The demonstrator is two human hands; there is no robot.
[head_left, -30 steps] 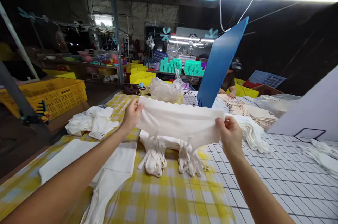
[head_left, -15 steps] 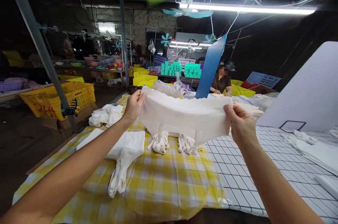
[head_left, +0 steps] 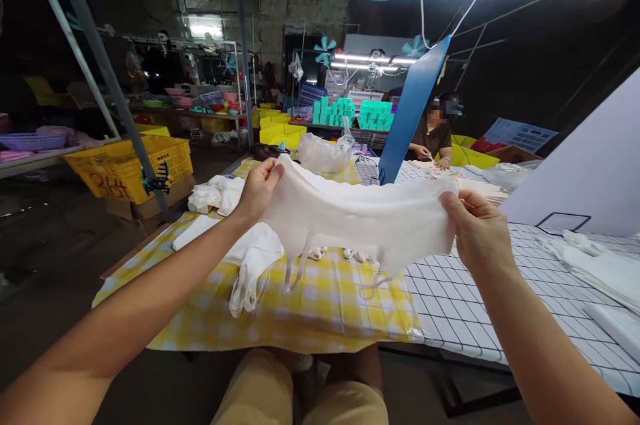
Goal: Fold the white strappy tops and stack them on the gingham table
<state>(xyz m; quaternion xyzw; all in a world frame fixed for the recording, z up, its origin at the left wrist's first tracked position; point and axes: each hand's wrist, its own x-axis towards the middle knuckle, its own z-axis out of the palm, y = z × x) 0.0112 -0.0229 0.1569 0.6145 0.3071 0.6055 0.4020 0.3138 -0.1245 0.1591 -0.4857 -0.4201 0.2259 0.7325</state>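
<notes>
I hold a white cloth bag (head_left: 360,221) stretched out in the air above the table. My left hand (head_left: 259,189) pinches its left edge and my right hand (head_left: 476,230) grips its right edge. Thin white handle straps dangle from the bag's underside. Under it, on the yellow checked tablecloth (head_left: 320,308), lie more white bags (head_left: 250,255) and a pile of white cloth (head_left: 216,194).
A blue board (head_left: 410,111) stands upright on the table, with another person (head_left: 434,135) working behind it. A white board (head_left: 590,171) leans at the right over the grid mat (head_left: 475,305). A yellow crate (head_left: 127,168) sits left. A clear plastic bag (head_left: 323,153) lies beyond.
I have lifted the bag higher and pulled it wider between my hands; its straps have come up off the stack. My view has backed away, showing my knees.
</notes>
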